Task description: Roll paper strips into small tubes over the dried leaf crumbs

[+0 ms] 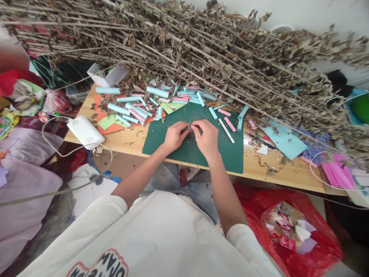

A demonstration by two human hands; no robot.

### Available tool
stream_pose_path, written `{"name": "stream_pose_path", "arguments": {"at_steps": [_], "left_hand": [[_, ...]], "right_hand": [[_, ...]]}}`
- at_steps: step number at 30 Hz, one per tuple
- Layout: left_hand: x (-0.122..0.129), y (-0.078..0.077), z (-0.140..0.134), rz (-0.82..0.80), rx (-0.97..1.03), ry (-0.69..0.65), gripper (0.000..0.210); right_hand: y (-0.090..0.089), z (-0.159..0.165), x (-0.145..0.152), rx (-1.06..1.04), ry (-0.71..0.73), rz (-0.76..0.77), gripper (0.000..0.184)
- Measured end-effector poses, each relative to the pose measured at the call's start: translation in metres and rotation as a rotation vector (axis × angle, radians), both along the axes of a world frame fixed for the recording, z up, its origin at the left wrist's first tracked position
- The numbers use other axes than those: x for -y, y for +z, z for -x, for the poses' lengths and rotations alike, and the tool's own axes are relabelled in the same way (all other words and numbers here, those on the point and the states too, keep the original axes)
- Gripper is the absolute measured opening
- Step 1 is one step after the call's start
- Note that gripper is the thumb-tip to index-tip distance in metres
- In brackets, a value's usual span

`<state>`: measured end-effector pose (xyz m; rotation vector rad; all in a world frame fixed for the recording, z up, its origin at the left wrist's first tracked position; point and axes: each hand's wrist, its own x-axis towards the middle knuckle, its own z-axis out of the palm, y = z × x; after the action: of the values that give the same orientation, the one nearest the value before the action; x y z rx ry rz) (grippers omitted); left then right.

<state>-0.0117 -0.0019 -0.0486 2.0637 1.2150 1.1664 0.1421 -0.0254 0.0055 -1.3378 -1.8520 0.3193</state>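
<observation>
My left hand [175, 136] and my right hand [206, 137] meet over the green cutting mat [173, 148]. Both are closed, thumbs and fingertips pinched together at one spot. What sits between the fingertips is too small and too covered to make out. Dark crumbs of dried leaf lie on the mat below them. Just right of my right hand lies a thin white stick [226, 130], with a pink paper roll [230, 124] beside it. Blue paper rolls [157, 92] and more pink ones are scattered behind and left of my hands.
A heap of dried leafy stalks [184, 46] spans the back of the wooden table [276, 173]. A white power bank [85, 132] with a cable sits at left. Light blue paper [284, 138] and a dark pen [262, 141] lie right. A red rubbish bag [314, 227] stands below.
</observation>
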Motion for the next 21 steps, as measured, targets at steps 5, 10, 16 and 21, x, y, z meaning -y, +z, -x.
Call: {"name": "stream_pose_path", "arguments": {"at_steps": [5, 10, 16, 21], "left_hand": [[0.000, 0.000, 0.000, -0.006, -0.007, -0.010, 0.018], [0.000, -0.002, 0.000, 0.000, 0.005, -0.009, 0.019], [-0.001, -0.003, 0.001, 0.000, 0.006, -0.012, 0.018], [-0.001, -0.003, 0.000, 0.003, 0.011, -0.010, 0.019]], "right_hand": [[-0.006, 0.003, 0.000, -0.052, -0.037, -0.072, 0.012], [-0.013, 0.002, 0.002, -0.022, -0.030, -0.096, 0.013], [-0.012, 0.002, 0.007, 0.174, -0.019, -0.095, 0.011], [-0.010, 0.008, 0.005, 0.034, -0.056, 0.031, 0.032]]}}
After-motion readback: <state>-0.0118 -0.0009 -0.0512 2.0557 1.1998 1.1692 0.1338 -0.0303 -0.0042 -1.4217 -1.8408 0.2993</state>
